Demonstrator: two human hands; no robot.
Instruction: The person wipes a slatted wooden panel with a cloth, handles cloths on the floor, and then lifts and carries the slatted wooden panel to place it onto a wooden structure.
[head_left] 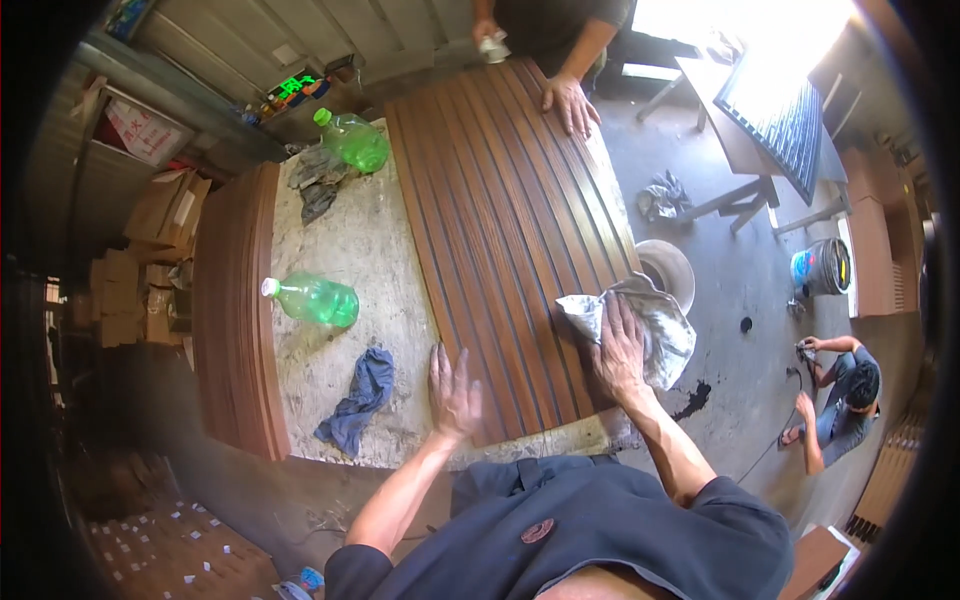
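Note:
A brown wood-grain panel with dark lengthwise grooves (500, 230) lies across the worktable. My left hand (456, 393) rests at its near left edge, fingers spread and holding nothing. At the panel's right edge, my right hand (621, 350) presses a white cloth (668, 335) with grey marks against the surface; part of the cloth hangs past the edge. Across the table, a co-worker lays one hand (571, 103) flat on the panel's far end. That person's other hand (484, 30) has a whitish wad (493, 47) in it.
On the worktable (340, 250) are two green-liquid bottles (318, 300), a blue rag (362, 395), a grey rag (318, 180) and stacked brown panels (235, 310). A white bucket (680, 272) stands beside the right edge. Another person (845, 400) crouches on the floor at right.

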